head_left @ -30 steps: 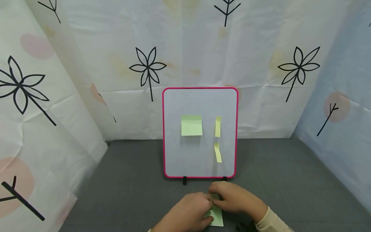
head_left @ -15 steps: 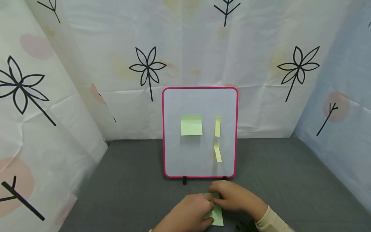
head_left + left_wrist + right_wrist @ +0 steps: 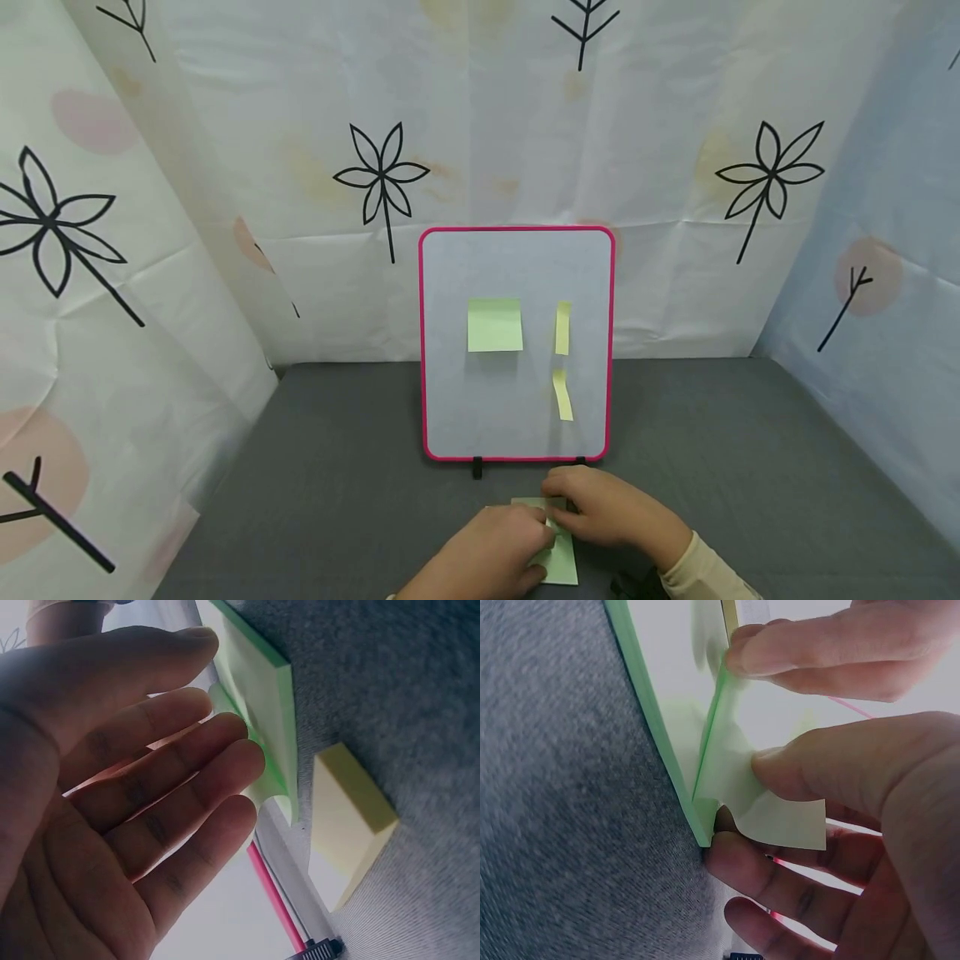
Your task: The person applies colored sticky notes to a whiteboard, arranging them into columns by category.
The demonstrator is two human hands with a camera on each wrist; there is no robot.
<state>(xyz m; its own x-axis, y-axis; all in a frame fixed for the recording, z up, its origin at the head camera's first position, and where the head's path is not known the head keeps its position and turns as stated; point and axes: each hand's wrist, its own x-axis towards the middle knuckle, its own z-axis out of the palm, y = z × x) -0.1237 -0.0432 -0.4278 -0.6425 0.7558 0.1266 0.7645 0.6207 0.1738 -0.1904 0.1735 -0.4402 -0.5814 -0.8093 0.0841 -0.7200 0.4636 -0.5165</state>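
Observation:
A pad of light green sticky notes [image 3: 561, 560] lies on the grey table in front of the whiteboard. My right hand [image 3: 611, 510] pinches the top sheet [image 3: 787, 821], thumb on one face and fingers behind; the sheet bends up from the pad, as the right wrist view shows. At the pad's left side, my left hand [image 3: 491, 552] touches the green paper with its fingertips, its fingers gently bent and spread in the left wrist view. Beside the green pad is a thick pale yellow sticky note pad [image 3: 345, 825], mostly hidden by my left hand in the head view.
Behind the hands stands a pink-edged whiteboard [image 3: 517, 425] on black feet [image 3: 477, 468]. It bears a green square note [image 3: 495, 325] and two narrow yellow strips [image 3: 562, 329]. Near my right wrist lies a dark object [image 3: 633, 586]. Patterned cloth walls [image 3: 660, 92] surround the grey table.
My left hand has shifted slightly toward the person, and more green paper shows beyond its fingers on the far left. My right hand stays almost in place.

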